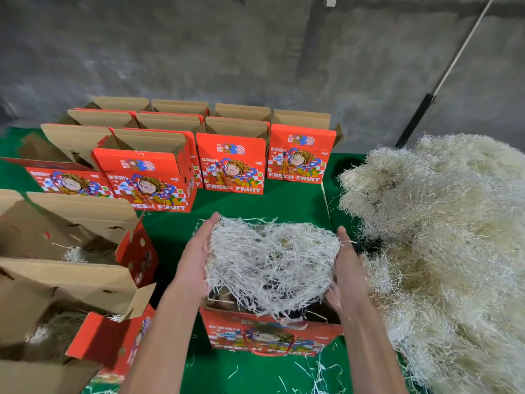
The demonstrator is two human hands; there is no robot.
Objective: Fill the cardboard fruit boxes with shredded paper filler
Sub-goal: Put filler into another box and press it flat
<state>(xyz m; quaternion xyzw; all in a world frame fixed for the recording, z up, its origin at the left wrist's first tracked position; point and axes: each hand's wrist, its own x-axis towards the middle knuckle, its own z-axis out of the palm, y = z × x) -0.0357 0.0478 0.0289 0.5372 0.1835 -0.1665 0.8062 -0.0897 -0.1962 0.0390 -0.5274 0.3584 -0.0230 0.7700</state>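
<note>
A wad of white shredded paper [270,260] is pressed between my left hand [196,257] and my right hand [348,274], one palm on each side. It hangs just above the open top of a red "FRESH FRUIT" cardboard box [270,334] that stands right in front of me, and its lower strands reach into the opening. The inside of this box is mostly hidden by the wad.
A big heap of shredded paper [443,237] fills the right side of the green cloth [255,203]. Several open red boxes [233,163] stand in rows at the back. Two open boxes holding filler [85,251] sit at the left. Loose strands lie near the front edge.
</note>
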